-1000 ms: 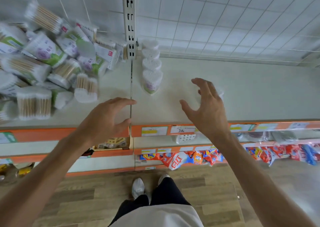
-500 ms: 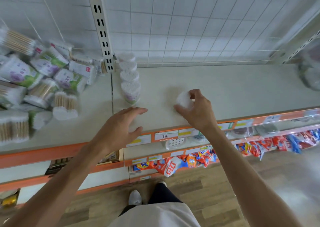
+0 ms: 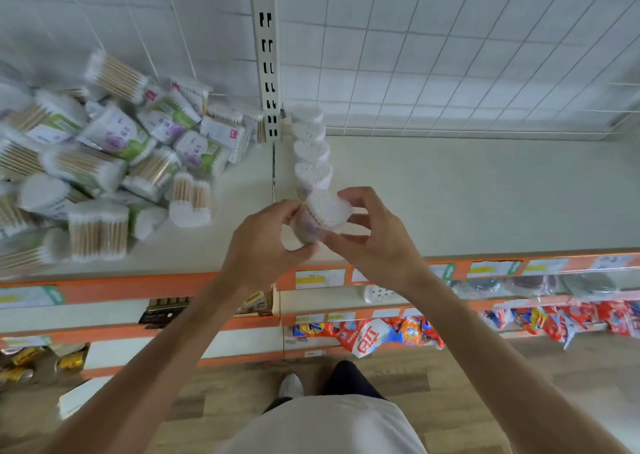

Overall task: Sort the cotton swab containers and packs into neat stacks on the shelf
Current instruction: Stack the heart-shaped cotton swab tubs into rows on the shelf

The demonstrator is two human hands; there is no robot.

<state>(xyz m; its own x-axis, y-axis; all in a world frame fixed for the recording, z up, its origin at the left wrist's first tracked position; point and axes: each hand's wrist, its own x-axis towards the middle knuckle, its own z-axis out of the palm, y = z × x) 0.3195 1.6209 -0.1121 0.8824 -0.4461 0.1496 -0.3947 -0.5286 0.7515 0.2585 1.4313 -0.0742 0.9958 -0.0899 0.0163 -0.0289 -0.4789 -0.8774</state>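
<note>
Heart-shaped swab container sits tilted between both my hands, above the front of the shelf. My left hand curls its fingertips round its left side; my right hand pinches its right side. Just behind it stands a row of matching containers; loose swab packs lie heaped to the left.

Wire grid back panel w/ slotted upright. Orange price strip along edge. Below: red snack bags, yellow packets. Wood floor.
</note>
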